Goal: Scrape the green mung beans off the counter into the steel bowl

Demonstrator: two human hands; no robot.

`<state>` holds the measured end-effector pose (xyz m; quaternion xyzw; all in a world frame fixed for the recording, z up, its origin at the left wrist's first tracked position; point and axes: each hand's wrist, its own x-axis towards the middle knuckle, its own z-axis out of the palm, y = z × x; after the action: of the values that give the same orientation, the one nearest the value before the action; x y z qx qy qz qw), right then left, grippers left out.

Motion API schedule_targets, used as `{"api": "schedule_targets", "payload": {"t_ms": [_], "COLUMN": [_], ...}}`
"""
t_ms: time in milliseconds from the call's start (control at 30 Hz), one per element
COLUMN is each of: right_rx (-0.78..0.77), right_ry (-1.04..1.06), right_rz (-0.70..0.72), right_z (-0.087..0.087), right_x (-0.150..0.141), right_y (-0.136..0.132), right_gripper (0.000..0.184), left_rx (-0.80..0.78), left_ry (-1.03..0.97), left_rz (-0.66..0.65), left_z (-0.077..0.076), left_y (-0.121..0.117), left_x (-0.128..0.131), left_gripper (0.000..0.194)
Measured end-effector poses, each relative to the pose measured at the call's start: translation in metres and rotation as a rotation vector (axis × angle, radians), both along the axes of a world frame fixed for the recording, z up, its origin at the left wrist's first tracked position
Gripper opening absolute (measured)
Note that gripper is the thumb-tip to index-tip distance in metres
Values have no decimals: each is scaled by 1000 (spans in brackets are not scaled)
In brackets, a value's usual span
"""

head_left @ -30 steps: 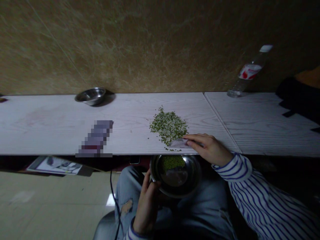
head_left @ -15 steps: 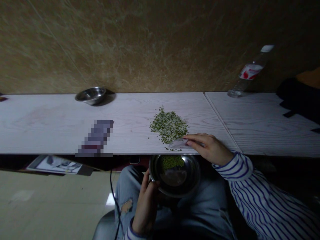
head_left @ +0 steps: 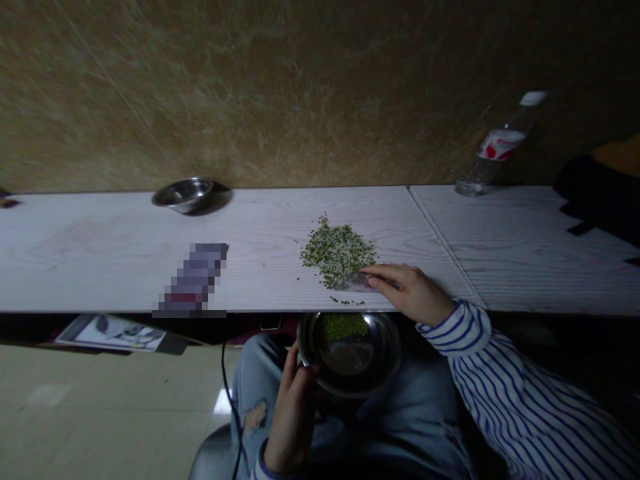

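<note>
My left hand [head_left: 294,410] grips the near left rim of a steel bowl [head_left: 387,363], held over my lap just below the table edge. Green mung beans [head_left: 344,327] lie in the far part of that bowl. On the table, my right hand [head_left: 417,293] pinches a thin, clear, curved plastic piece [head_left: 346,283] between thumb and fingers; its exact kind is hard to tell. The piece rests at the near side of a loose spread of mung beans [head_left: 337,248]. A few beans lie apart, between it and the table edge.
A second steel bowl [head_left: 184,195] stands by the wall at the left. A pixelated flat item [head_left: 195,277] lies in front of it. At the right are a clear water bottle [head_left: 500,147] and a dark cloth item [head_left: 595,190]. A cable [head_left: 225,380] hangs beneath the table.
My right hand has slid slightly left with the plastic piece, which now sits a little farther into the near edge of the beans. My left hand and the bowl are nearly still.
</note>
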<state>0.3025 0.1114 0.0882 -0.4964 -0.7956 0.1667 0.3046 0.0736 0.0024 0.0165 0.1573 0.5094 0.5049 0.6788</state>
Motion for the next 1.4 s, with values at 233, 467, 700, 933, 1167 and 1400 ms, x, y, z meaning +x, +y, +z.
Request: {"api": "schedule_targets", "payload": {"t_ms": [233,467,700,933,1167,1400], "right_rx": [-1,8,63,54,53,52], "right_ry": [14,28,20,-29,-9,-4], "right_rz": [-22,-17,-13,26,1,60], "right_z": [0,2,3,2,1,2], "right_x": [-3,-3,-16,-15,-13,-8], "right_y": [5,8,9,5,9,6], "right_gripper": [30,29,29,28,29,28], "left_rx": [-27,-6,-15,-14,-6,-36], "left_ry": [-12,-6,5,-6,-29,-6], "left_rz": [14,13,14,30,4,57], "left_z": [2,4,5,6,3,9], "left_y": [0,0,0,-2,-1,-1], "left_x": [1,-1,-2,-2,-2,-2], "left_gripper": [72,70,69,67,70,71]}}
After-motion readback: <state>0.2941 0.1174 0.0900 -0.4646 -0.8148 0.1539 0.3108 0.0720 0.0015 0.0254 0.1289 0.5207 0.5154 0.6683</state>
